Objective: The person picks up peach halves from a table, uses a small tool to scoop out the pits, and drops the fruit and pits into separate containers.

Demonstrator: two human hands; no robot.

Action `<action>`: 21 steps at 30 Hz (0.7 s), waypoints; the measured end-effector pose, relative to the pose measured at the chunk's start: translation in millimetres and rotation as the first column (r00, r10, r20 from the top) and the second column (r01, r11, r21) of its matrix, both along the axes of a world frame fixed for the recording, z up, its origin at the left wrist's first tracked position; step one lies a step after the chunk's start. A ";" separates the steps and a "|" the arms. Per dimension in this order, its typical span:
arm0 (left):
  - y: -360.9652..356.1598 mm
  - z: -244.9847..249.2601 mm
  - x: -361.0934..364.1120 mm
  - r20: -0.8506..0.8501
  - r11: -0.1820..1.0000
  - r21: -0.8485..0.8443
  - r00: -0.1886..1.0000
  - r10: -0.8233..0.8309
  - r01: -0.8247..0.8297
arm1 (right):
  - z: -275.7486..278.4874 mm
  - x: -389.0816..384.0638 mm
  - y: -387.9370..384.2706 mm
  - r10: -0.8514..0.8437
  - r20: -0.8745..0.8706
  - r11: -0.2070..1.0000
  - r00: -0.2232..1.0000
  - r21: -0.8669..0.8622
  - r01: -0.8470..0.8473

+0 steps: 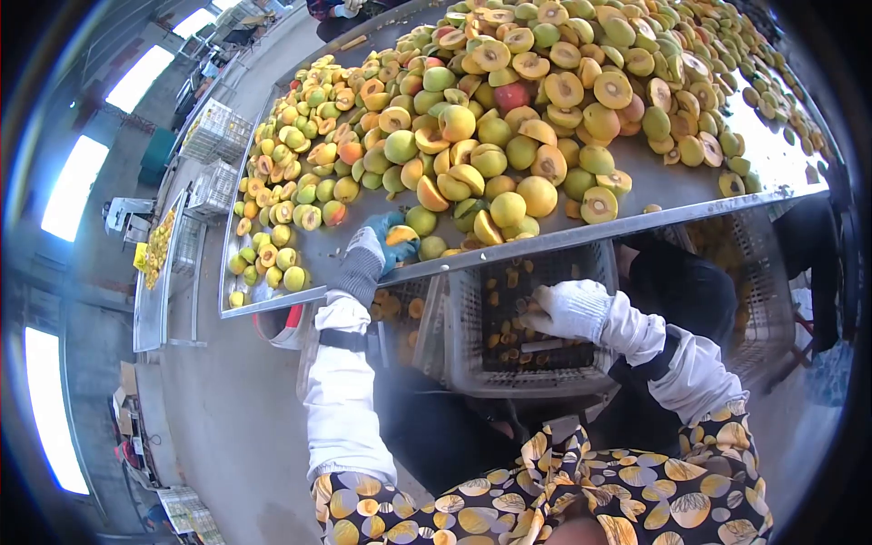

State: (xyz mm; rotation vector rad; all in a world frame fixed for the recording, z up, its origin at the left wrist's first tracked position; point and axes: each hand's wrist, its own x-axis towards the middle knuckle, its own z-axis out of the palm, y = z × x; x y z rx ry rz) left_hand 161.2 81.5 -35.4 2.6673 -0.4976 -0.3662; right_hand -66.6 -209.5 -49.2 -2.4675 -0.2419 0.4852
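Observation:
My left hand (391, 243), in a blue-green coated glove with a grey cuff, is at the near edge of the metal table (636, 216). Its fingers are closed around a yellow-orange peach-like fruit (402, 235). Whole and halved fruits (536, 195) of the same kind lie heaped just beyond it. My right hand (574, 311), in a white knit glove, is over a grey plastic crate (536, 383) below the table edge. Its fingers are curled together; what they hold is hard to make out. A pale, narrow strip (542, 345) shows just below them. Several fruit pieces lie inside the crate.
More fruit pieces (413, 309) lie in a container left of the crate. Another crate (767, 336) stands at the right. A person's gloved hand (345, 9) shows at the table's far side. White crates (216, 132) and a smaller table with fruit (159, 245) stand at the left.

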 end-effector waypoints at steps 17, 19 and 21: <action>-106.9 -40.6 -132.1 -0.092 0.229 -0.969 0.996 -0.013 -0.087 | 62.0 1.2 18.2 -0.412 -0.088 0.686 0.907 0.625 0.372; -114.3 -41.1 -137.7 -0.004 0.268 -0.963 1.000 0.014 -0.008 | 48.3 4.1 21.1 -0.561 0.150 0.715 0.814 0.584 0.385; -118.7 -11.6 -163.0 0.302 0.633 -0.750 0.951 0.068 0.193 | 42.8 7.0 21.8 -0.589 0.213 0.700 0.779 0.617 0.361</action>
